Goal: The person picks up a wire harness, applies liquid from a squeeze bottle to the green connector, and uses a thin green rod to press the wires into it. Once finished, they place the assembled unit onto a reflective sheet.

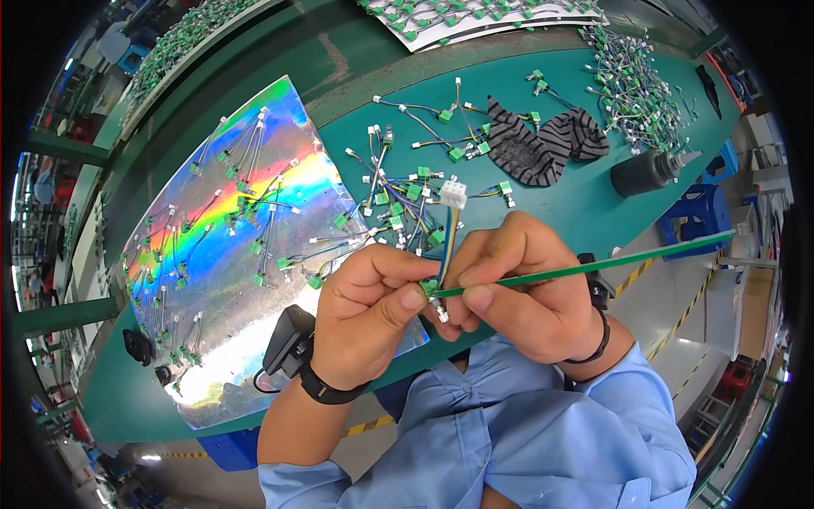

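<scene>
My left hand (360, 301) pinches a small wired connector between thumb and forefinger. This piece has a white plug (454, 194) standing up on thin coloured wires, a green block (430, 287) at my fingertips and a metal-and-white end below. Close beside it, my right hand (538, 297) grips a long thin green strip (632, 260) between thumb and fingers. The strip's near end meets the green block; its other end reaches far out to the right. The exact contact is partly covered by my fingers.
On the green table (543, 81) lie a shiny rainbow-silver sheet (288, 114) with scattered wired connectors, a loose cluster (407, 199) beyond my hands, and a grey-black striped cloth (534, 153). A black bottle (646, 174) stands right, near a large connector pile (636, 85). Blue stools (697, 222) are beyond the edge.
</scene>
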The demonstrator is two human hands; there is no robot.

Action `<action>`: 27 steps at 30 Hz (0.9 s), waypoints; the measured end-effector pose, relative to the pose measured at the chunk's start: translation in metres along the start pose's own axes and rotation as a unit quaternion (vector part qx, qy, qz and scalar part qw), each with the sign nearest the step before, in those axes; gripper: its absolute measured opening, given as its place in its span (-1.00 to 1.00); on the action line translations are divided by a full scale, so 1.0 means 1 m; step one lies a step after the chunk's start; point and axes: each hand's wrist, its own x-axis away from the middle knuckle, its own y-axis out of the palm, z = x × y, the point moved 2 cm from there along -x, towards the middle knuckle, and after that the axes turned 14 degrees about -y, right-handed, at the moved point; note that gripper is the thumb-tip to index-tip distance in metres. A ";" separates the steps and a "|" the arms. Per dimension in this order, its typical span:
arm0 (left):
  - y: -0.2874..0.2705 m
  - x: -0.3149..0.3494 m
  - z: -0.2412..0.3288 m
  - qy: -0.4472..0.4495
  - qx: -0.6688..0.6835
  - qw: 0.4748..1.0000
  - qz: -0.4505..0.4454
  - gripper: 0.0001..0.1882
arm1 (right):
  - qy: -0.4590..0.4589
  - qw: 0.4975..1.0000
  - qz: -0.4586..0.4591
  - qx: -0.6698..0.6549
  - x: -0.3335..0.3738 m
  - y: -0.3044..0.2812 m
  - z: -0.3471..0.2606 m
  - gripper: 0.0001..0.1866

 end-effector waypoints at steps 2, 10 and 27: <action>0.000 0.000 0.000 0.006 0.000 1.000 0.001 -0.77 | -0.024 0.997 -0.023 0.071 0.001 0.000 -0.001 -0.90; 0.005 0.000 -0.001 0.014 -0.002 0.999 0.037 -0.74 | -0.093 0.988 -0.052 0.109 0.001 -0.005 -0.002 -0.89; 0.004 0.000 0.001 0.026 -0.003 0.999 0.022 -0.73 | -0.107 0.984 -0.050 0.130 -0.001 -0.005 0.000 -0.91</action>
